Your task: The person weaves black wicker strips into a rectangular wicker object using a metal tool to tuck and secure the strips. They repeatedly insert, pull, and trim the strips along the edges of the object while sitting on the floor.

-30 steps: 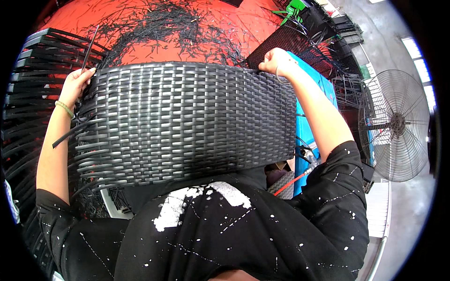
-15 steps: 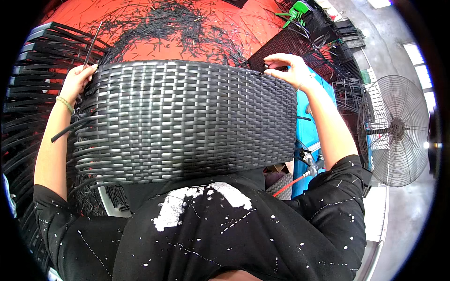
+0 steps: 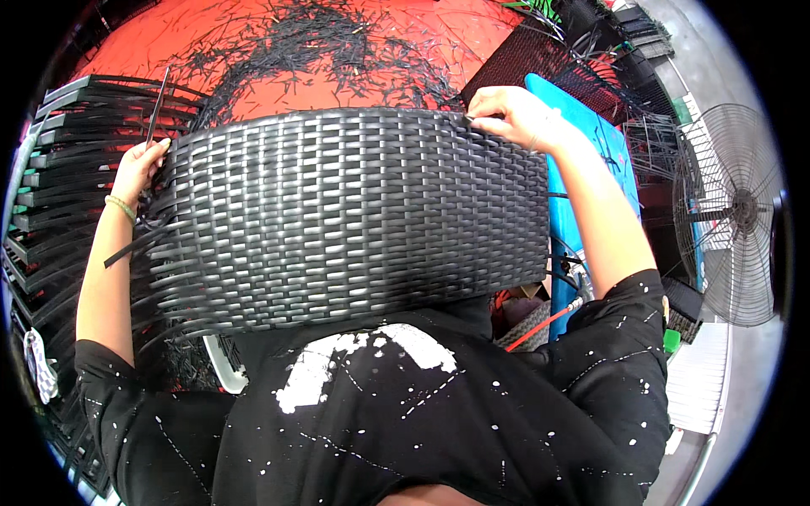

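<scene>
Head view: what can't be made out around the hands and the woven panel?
All in the head view:
Woven panel, underside: turned away from the camera.
Thin dark piece, lower end: hidden by the left hand.
Right hand: anything pinched at the panel's top edge, too small.
Green object: cut off by the top edge.

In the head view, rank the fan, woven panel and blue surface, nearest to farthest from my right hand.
1. Woven panel: its top edge is at your right hand's fingertips.
2. Blue surface: just right of that hand.
3. Fan: farthest, at the far right.
</scene>
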`<state>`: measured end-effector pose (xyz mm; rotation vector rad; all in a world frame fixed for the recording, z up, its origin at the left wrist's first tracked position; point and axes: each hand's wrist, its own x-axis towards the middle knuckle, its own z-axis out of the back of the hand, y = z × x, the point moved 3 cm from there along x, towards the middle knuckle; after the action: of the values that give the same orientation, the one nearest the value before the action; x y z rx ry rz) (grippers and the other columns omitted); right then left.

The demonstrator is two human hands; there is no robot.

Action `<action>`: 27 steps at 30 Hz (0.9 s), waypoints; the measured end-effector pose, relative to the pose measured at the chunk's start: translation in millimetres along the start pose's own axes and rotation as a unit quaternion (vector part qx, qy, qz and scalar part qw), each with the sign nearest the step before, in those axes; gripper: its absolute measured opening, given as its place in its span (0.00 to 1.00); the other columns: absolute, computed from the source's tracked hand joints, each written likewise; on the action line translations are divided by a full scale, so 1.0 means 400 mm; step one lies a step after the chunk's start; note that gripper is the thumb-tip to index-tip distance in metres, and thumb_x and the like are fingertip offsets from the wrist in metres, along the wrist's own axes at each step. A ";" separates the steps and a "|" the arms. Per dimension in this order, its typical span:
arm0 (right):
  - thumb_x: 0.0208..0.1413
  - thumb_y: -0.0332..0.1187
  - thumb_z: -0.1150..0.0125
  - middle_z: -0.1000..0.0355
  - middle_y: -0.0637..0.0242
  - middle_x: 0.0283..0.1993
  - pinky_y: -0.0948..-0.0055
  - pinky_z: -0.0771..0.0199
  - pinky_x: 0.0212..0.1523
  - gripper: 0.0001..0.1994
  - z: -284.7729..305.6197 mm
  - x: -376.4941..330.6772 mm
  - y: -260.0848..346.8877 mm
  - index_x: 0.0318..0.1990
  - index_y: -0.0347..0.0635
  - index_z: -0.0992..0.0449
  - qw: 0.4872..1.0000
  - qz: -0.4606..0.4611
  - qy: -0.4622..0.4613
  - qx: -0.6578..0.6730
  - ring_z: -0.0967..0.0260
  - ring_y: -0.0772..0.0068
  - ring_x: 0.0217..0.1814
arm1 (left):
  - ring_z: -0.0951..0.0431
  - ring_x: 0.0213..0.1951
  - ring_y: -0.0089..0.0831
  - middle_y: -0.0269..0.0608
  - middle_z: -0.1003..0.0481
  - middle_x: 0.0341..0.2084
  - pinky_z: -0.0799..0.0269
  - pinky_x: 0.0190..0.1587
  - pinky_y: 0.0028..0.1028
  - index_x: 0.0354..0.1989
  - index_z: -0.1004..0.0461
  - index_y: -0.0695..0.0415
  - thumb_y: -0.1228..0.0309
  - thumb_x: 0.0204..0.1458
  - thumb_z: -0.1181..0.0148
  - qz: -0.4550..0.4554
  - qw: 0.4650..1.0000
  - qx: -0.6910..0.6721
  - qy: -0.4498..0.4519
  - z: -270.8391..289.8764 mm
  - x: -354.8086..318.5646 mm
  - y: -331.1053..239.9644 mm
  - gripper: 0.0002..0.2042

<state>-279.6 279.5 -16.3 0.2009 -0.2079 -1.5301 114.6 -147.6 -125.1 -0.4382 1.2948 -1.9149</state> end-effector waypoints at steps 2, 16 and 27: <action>0.51 0.32 0.40 0.30 0.64 0.34 0.71 0.32 0.41 0.08 0.028 -0.014 -0.049 0.35 0.36 0.22 0.994 0.002 0.065 0.084 0.32 0.68 0.39 | 0.49 0.09 0.10 0.18 0.41 0.07 0.59 0.13 0.16 0.15 0.33 0.48 0.59 0.54 0.42 -0.007 1.000 -0.008 0.009 -0.016 0.004 -0.021 0.17; 0.52 0.47 0.40 0.32 0.75 0.24 0.80 0.42 0.36 0.18 -0.092 -0.014 -0.192 0.19 0.45 0.32 0.848 -0.303 -0.065 0.431 0.40 0.83 0.29 | 0.51 0.08 0.09 0.17 0.41 0.08 0.61 0.13 0.16 0.15 0.34 0.46 0.60 0.53 0.40 0.031 0.996 -0.083 0.003 -0.034 0.002 -0.016 0.16; 0.58 0.56 0.55 0.28 0.52 0.34 0.62 0.33 0.42 0.27 -0.163 -0.070 -0.256 0.30 0.38 0.25 0.932 -0.320 -0.168 -0.005 0.31 0.51 0.38 | 0.50 0.11 0.10 0.17 0.43 0.10 0.59 0.14 0.17 0.19 0.31 0.49 0.62 0.53 0.40 0.009 0.963 -0.211 -0.166 0.178 -0.023 0.063 0.12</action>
<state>-362.5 304.1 -105.8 -0.0124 -0.4366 -2.2146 177.1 -190.3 -116.2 -0.9180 1.4663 -1.4622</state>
